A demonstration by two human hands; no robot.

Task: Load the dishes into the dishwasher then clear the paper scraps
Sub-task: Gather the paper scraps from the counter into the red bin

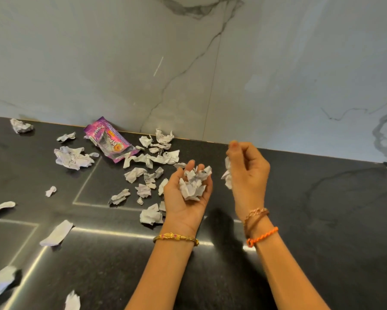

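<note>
My left hand (183,198) is palm up above the black counter (311,220), cupping a bunch of crumpled white paper scraps (193,183) with its fingers curled round them. Just to the right, my right hand (247,173) is raised with its fingers curled and pinches a small white scrap (227,175). Several more crumpled scraps (143,173) lie scattered on the counter to the left of my hands. No dishes or dishwasher are in view.
A purple snack wrapper (108,139) lies near the counter's back edge against the grey marble wall (188,63). Larger scraps sit at the far left (73,157) and front left (57,233). Thin metal inlay lines cross the counter.
</note>
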